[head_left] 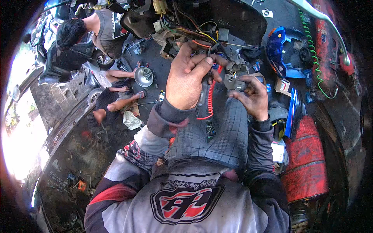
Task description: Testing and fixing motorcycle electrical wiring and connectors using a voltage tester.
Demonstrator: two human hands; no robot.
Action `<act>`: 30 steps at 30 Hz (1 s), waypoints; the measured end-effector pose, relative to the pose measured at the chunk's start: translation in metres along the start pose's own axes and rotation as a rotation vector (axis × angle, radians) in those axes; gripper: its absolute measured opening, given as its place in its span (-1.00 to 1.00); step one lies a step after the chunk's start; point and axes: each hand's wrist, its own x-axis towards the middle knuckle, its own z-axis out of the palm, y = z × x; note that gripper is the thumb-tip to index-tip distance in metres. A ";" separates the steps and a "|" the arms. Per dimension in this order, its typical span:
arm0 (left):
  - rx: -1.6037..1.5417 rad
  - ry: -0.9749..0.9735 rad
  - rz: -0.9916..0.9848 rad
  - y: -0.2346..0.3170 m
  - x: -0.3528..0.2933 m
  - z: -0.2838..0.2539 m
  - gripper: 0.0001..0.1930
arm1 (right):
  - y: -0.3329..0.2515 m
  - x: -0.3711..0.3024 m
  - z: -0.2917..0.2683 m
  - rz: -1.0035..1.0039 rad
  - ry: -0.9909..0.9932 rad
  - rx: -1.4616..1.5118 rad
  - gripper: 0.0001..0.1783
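Both hands raised before the lap, each closed on something

A slim dark tool (202,96) stands nearly upright above the lap, its red coiled cord (210,101) looping down beside it. The left hand (186,79) grips it, fingers curled inward and thumb pressed toward the index finger; the wrist sits above the dark cuff, and the forearm slants up and inward from lower left. Just to the right, a dark grey part (236,83) is pinched between thumb and fingers of the right hand (253,95), thumb below, fingers bent over from the side; that forearm rises more steeply. The hands are near each other but apart. Beyond them hang loose wires (190,28). Under them are the plaid trousers (208,139). Farther out lie a metal bowl (144,77) on the left and a blue fairing (276,48) on the right.
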 end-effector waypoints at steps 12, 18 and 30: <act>0.044 -0.012 -0.012 0.003 0.002 -0.005 -0.72 | -0.001 0.004 -0.002 -0.070 -0.018 -0.108 -0.62; 0.047 0.000 0.002 0.002 0.002 -0.004 -0.72 | 0.000 0.004 -0.002 0.096 -0.011 -0.007 -0.67; 0.025 -0.021 0.018 -0.003 0.002 -0.007 -0.71 | 0.007 0.000 0.004 0.050 0.031 -0.008 -0.49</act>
